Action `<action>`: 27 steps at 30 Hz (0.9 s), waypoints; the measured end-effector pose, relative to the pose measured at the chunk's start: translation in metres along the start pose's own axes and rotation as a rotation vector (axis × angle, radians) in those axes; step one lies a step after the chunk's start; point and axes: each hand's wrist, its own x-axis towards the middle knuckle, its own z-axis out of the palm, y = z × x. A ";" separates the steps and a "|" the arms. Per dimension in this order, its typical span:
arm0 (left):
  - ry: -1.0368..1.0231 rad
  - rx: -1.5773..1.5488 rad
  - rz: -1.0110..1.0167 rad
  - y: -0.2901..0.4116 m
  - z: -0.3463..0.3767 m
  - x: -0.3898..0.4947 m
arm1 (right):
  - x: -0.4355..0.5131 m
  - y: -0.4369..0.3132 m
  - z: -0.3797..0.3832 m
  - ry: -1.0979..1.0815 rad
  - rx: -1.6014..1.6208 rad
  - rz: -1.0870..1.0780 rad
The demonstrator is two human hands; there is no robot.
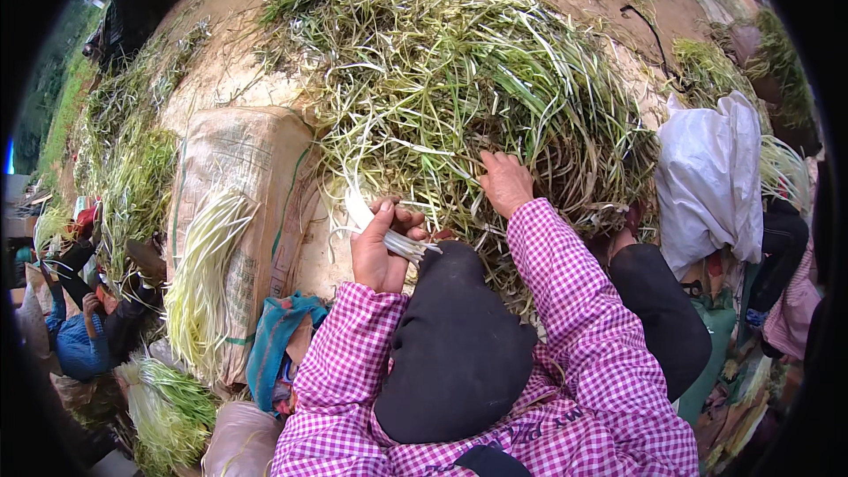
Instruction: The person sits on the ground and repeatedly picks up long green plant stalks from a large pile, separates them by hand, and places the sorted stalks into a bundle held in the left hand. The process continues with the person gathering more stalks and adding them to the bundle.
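Observation:
A small bunch of long white stems (pixel 358 205), which look like blanched chives, is held in my left hand (pixel 381 245). Their pale cut-looking ends point toward my knee, and the thin leaves trail up over the pile. My right hand (pixel 507 182) reaches to the near edge of a big tangled heap of green and yellowish stalks (pixel 450 86). Its fingers are curled down among the stalks beside a thin brownish stem; whether they grip it is hidden. The two hands are apart, with loose stalks between them.
Left of me lies a stuffed woven sack (pixel 232 136) with a bunch of pale stems (pixel 205 278) across it. A teal cloth (pixel 278 344) is beside it. A white plastic sack (pixel 709 179) stands right. A person in blue (pixel 83 338) sits far left.

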 end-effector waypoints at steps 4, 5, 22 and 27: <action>0.013 0.005 0.003 0.002 0.000 -0.005 | 0.003 0.004 -0.013 -0.227 0.381 0.079; 0.020 0.001 0.009 0.002 0.000 -0.005 | 0.001 0.007 -0.019 -0.174 0.672 0.078; -0.172 0.290 -0.024 -0.002 0.049 0.010 | -0.074 0.017 -0.082 0.129 1.340 -0.099; -0.174 0.288 0.081 -0.011 0.077 0.012 | -0.087 0.005 -0.087 0.006 1.246 -0.125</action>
